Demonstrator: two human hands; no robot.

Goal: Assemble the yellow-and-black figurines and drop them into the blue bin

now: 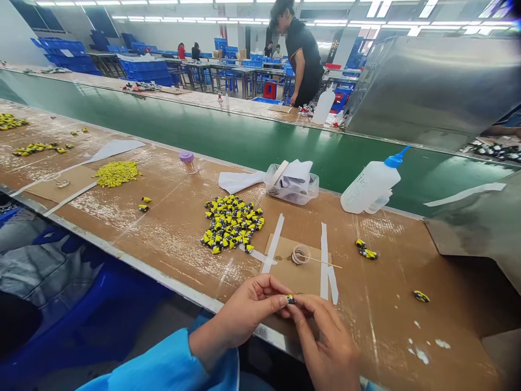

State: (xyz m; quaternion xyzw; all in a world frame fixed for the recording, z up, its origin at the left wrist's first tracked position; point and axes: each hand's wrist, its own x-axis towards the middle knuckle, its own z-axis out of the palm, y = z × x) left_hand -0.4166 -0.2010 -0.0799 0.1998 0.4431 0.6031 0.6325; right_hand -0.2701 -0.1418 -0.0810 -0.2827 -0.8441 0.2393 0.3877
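Note:
My left hand (248,309) and my right hand (325,342) meet at the near edge of the brown workbench (171,239). Both pinch one small yellow and black part (290,298) between their fingertips. Just beyond them lies a cardboard pad (299,271) taped down with white strips, with a small ring of tape (300,254) and a thin stick (325,263) on it. A pile of the same yellow and black parts (231,224) sits to the left of the pad. A few finished-looking parts (366,251) lie to the right.
A white squeeze bottle with a blue nozzle (372,184) lies by the green conveyor belt (228,136). A clear tub with paper (292,184), a purple-capped vial (188,161) and a heap of yellow pieces (116,172) stand further left. A person in black (303,60) works across the belt.

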